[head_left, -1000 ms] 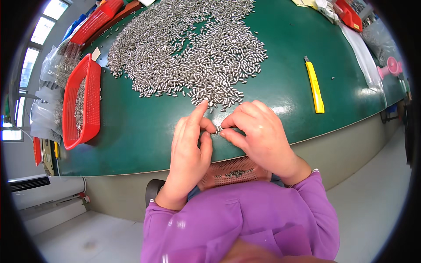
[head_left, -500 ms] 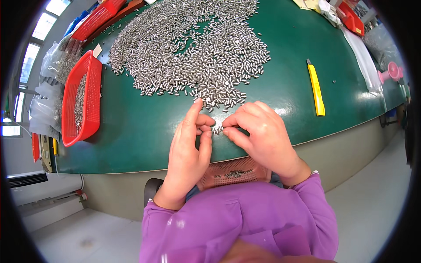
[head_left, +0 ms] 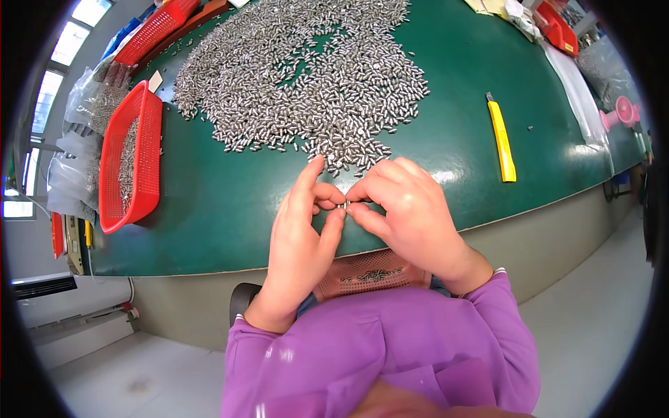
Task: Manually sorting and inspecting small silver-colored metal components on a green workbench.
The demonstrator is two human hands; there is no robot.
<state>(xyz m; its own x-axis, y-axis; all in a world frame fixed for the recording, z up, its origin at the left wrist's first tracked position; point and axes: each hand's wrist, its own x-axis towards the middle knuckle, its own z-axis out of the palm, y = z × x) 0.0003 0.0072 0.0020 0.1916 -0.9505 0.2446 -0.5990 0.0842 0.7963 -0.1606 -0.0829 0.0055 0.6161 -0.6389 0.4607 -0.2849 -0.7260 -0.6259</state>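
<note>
A few small silvery metal pieces (head_left: 345,205) show between my fingertips, close above the green tabletop; most of them are hidden. My left hand (head_left: 300,230) pinches them from the left with thumb and bent fingers, its index finger stretched toward the pile. From the right, the thumb and index finger of my right hand (head_left: 412,209) close on the same pieces, nearly touching the left fingertips. Just beyond both hands spreads a large heap of small pointed metal pieces (head_left: 300,90). Below the table edge, at my lap, sits a pink mesh basket (head_left: 334,279) with some pieces inside.
At left stands a red perforated basket (head_left: 148,167) holding more metal pieces, beside clear plastic bags (head_left: 73,174). A yellow utility knife (head_left: 502,143) lies at right. Farther right are a white plastic sheet (head_left: 575,97) and a pink object (head_left: 620,115). The table's front edge (head_left: 474,226) curves below my hands.
My right hand has shifted slightly left, and its fingertips have come against those of my left hand. The short row of metal pieces between them is now mostly covered.
</note>
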